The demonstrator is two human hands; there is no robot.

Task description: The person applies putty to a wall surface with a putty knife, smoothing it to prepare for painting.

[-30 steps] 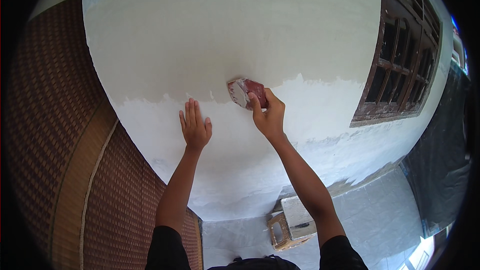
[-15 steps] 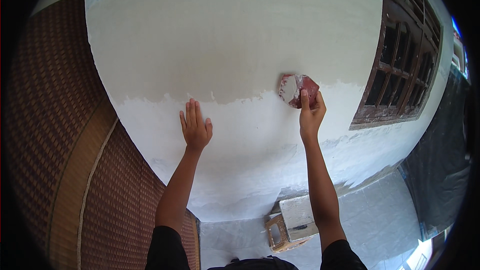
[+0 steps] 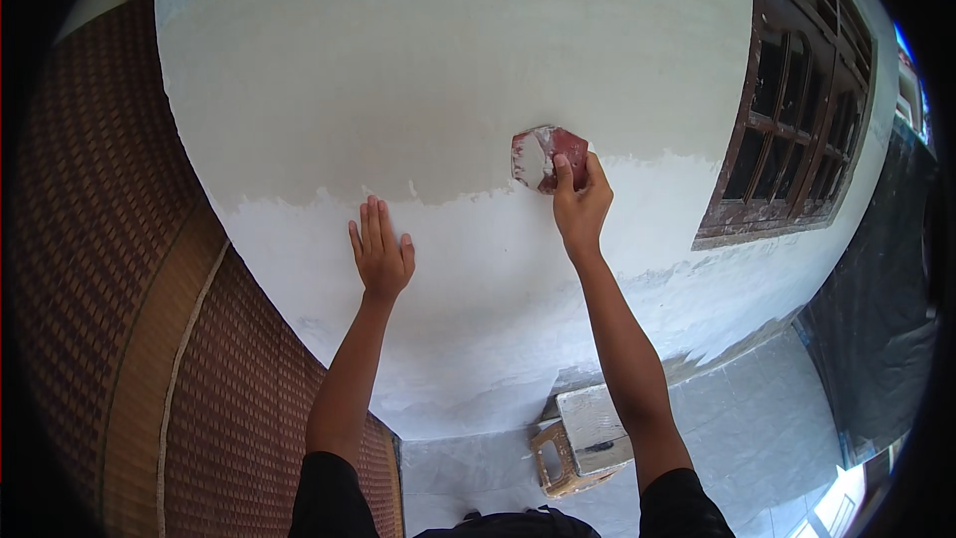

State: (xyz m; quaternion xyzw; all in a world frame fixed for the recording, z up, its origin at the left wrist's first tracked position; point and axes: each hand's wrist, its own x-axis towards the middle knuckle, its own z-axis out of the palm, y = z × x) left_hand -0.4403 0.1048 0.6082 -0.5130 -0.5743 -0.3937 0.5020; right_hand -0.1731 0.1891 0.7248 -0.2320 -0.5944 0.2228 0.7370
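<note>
**A:** Right hand (image 3: 581, 207) is up on the wall (image 3: 448, 70), fingers wrapped over the lower edge of a dark red sanding pad (image 3: 547, 156), index finger laid straight up its face. The pad is pressed flat to the plaster, dusted white on its left half.

**B:** And it sits at about one o'clock from dead centre of the view, right on the ragged line where the duller upper coat meets the brighter white band below.

**A:** Left hand (image 3: 379, 254), now: flat palm against the wall, fingers together and pointing to twelve, gripping nothing at all. It rests just under that same ragged line, at nine o'clock from the pad and a little lower, well apart from it.

**B:** Both forearms rise from six o'clock, black sleeves at the bottom edge.

**A:** Out wider: at three o'clock from the pad, a dark brown wooden window frame (image 3: 797, 120) with small panes, set in the same wall.

**B:** Nine o'clock side, a brown woven-pattern panel (image 3: 110, 239) with a lighter strip running down it.

**A:** Down at six, between the arms, a small paint-spattered wooden stool (image 3: 583, 433) on a grey floor (image 3: 737, 438). Far right, at four o'clock, dark sheeting (image 3: 876, 319).
</note>
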